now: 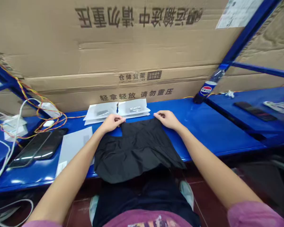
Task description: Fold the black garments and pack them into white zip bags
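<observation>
Brown printed cardboard (137,47) backs the blue worktop (203,126); pinched by both hands, left (112,122) and right (168,119), at its far corners, black thin fabric (137,151) drapes over the near edge, probably to keep it spread.

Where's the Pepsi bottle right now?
In the head view, the bottle stands tilted on the person's right, at the back of the blue table, leaning by the blue metal post against the cardboard.

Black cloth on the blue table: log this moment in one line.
left hand: pinching far edge of thin black cloth | right hand: pinching its far right corner | cloth: wrinkled, overhanging glossy blue table
</observation>
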`<control>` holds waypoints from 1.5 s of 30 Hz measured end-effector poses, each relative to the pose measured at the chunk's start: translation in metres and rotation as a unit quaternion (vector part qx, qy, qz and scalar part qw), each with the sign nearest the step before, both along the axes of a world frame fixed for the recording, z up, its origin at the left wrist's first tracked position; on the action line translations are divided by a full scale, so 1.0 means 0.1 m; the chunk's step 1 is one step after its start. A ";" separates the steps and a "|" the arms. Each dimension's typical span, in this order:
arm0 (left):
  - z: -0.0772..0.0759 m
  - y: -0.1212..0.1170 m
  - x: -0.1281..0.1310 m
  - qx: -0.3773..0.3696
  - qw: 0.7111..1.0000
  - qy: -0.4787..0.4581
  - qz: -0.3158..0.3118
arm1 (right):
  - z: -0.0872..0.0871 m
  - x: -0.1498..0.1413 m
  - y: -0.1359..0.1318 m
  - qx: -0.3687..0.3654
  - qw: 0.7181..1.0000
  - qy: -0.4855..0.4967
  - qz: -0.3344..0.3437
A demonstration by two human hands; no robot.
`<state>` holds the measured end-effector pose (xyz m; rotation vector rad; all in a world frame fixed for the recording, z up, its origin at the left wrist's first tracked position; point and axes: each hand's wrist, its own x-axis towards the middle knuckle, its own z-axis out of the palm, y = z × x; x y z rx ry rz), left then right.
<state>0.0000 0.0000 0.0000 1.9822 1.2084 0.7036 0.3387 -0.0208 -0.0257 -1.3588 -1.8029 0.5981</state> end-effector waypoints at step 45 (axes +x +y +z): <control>0.10 -2.17 -0.21 0.383 0.909 0.159 -0.033 | 0.11 0.39 -1.96 -0.005 0.986 -0.116 0.117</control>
